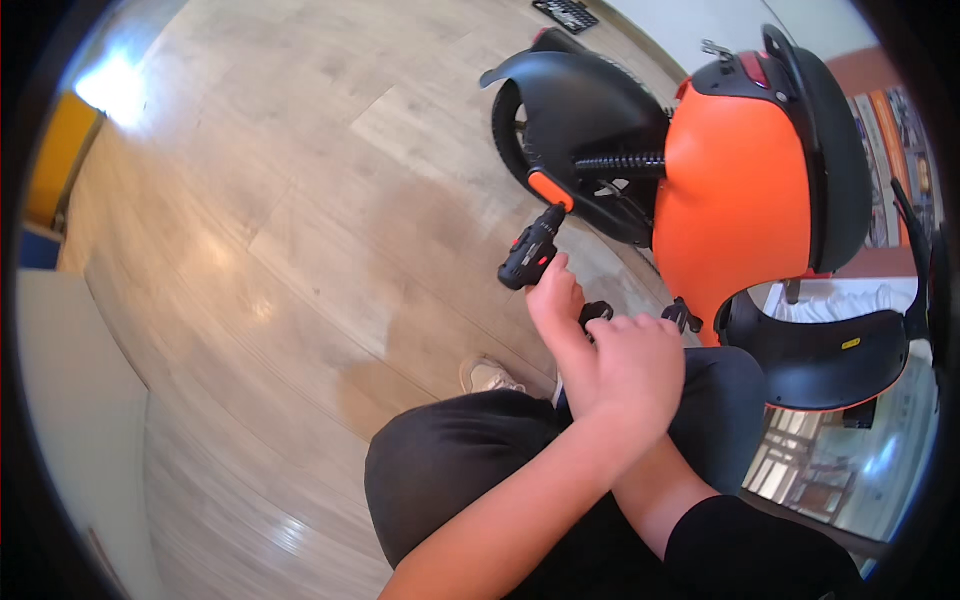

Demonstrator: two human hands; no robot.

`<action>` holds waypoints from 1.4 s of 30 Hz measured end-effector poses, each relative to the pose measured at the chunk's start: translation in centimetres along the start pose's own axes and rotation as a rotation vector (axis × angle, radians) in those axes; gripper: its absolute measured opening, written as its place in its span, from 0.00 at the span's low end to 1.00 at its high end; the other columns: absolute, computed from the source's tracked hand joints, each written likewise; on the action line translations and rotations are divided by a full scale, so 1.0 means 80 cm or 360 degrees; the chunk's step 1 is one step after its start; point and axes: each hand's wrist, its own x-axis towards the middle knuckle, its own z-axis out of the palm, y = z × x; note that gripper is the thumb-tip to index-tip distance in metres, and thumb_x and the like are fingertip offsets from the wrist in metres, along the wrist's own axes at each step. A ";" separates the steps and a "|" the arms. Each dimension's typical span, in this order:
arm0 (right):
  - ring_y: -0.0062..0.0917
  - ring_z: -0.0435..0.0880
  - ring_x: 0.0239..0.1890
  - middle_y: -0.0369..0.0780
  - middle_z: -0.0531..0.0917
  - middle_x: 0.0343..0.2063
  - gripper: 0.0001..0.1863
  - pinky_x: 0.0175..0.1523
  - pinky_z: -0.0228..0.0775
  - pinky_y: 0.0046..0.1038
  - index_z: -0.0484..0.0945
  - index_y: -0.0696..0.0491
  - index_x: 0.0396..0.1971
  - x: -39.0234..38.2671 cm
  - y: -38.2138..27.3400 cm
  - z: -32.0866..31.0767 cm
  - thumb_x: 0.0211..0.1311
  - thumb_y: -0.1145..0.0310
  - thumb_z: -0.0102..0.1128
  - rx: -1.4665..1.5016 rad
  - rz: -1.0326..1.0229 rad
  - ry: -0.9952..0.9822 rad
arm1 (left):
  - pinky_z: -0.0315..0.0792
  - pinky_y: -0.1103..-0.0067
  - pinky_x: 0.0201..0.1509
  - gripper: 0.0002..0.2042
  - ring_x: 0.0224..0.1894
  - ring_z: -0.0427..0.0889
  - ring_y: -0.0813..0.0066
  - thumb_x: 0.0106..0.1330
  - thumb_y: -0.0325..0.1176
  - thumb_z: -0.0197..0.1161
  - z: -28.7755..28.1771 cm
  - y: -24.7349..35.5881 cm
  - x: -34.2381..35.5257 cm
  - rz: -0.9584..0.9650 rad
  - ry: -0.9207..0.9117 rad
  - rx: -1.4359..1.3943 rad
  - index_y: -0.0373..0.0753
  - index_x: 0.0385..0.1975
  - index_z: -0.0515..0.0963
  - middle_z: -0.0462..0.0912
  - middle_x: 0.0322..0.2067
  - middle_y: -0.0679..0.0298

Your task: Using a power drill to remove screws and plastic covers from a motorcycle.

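My right hand (556,298) grips a black cordless drill (530,250). Its nose points at a small orange trim piece (549,189) beside the rear wheel of an orange and black scooter (738,175). The nose meets the trim's lower end in the picture; whether the bit touches a screw cannot be made out. My left forearm crosses over the right one. My left hand (640,365) is closed with its back up, near the drill's base (596,314) and a small black part (682,316) low on the scooter. Its fingertips are hidden, and what they hold does not show.
Wood-look flooring (250,250) spreads to the left. The scooter's black rear mudguard (590,105) and seat (840,160) rise ahead and right. A black tray (566,14) lies by the far wall. My bent knee (450,460) and shoe (488,376) are below. A pale panel (80,400) stands left.
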 end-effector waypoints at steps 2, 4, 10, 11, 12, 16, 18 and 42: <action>0.53 0.87 0.40 0.53 0.86 0.33 0.23 0.47 0.79 0.50 0.67 0.55 0.46 0.005 0.013 -0.006 0.56 0.66 0.68 0.0027 -0.0030 0.0010 | 0.71 0.60 0.48 0.18 0.44 0.82 0.58 0.65 0.42 0.66 0.010 -0.004 0.006 0.0084 0.0001 -0.0040 0.39 0.50 0.76 0.81 0.43 0.57; 0.51 0.88 0.36 0.51 0.87 0.30 0.22 0.43 0.81 0.49 0.67 0.55 0.45 0.005 0.014 -0.012 0.56 0.67 0.68 0.0051 -0.0121 -0.0017 | 0.72 0.58 0.50 0.19 0.45 0.82 0.56 0.65 0.43 0.65 0.013 -0.012 0.010 0.0089 -0.0065 -0.0013 0.38 0.50 0.76 0.81 0.43 0.56; 0.51 0.87 0.38 0.54 0.86 0.31 0.20 0.44 0.81 0.48 0.68 0.57 0.43 0.009 0.015 -0.012 0.57 0.67 0.67 0.0163 -0.0079 -0.0016 | 0.74 0.56 0.52 0.20 0.49 0.82 0.53 0.66 0.44 0.65 0.005 -0.022 0.006 0.0105 -0.0127 0.0069 0.37 0.51 0.75 0.81 0.44 0.55; 0.51 0.87 0.37 0.53 0.86 0.31 0.20 0.44 0.81 0.48 0.68 0.57 0.43 0.008 0.014 -0.010 0.57 0.68 0.67 0.0185 -0.0088 -0.0017 | 0.74 0.56 0.52 0.20 0.49 0.82 0.53 0.66 0.44 0.65 0.006 -0.023 0.005 0.0107 -0.0137 0.0080 0.37 0.51 0.75 0.81 0.44 0.55; 0.51 0.87 0.37 0.53 0.86 0.31 0.20 0.44 0.81 0.48 0.68 0.57 0.43 0.007 0.014 -0.007 0.57 0.68 0.67 0.0194 -0.0082 -0.0020 | 0.75 0.57 0.51 0.20 0.49 0.82 0.53 0.66 0.44 0.65 0.006 -0.024 0.005 0.0105 -0.0124 0.0098 0.38 0.51 0.75 0.82 0.43 0.55; 0.51 0.87 0.37 0.53 0.86 0.30 0.19 0.43 0.81 0.48 0.68 0.57 0.42 0.009 0.019 -0.001 0.56 0.69 0.68 0.0176 -0.0079 -0.0012 | 0.75 0.57 0.48 0.20 0.48 0.83 0.53 0.65 0.44 0.66 0.008 -0.027 0.006 0.0107 -0.0111 0.0125 0.38 0.50 0.75 0.82 0.42 0.55; 0.51 0.87 0.37 0.52 0.86 0.30 0.19 0.43 0.81 0.48 0.68 0.57 0.42 0.010 0.019 0.004 0.55 0.70 0.68 0.0163 -0.0085 0.0001 | 0.75 0.57 0.48 0.20 0.47 0.83 0.53 0.65 0.45 0.66 0.006 -0.028 0.006 0.0108 -0.0113 0.0130 0.38 0.50 0.75 0.82 0.42 0.55; 0.49 0.87 0.36 0.50 0.86 0.29 0.18 0.41 0.81 0.48 0.66 0.56 0.42 0.003 0.011 0.007 0.56 0.75 0.65 0.0263 -0.0098 0.0034 | 0.73 0.55 0.54 0.19 0.47 0.82 0.50 0.67 0.42 0.65 0.003 -0.027 0.002 0.0079 -0.0114 0.0012 0.36 0.49 0.75 0.82 0.43 0.53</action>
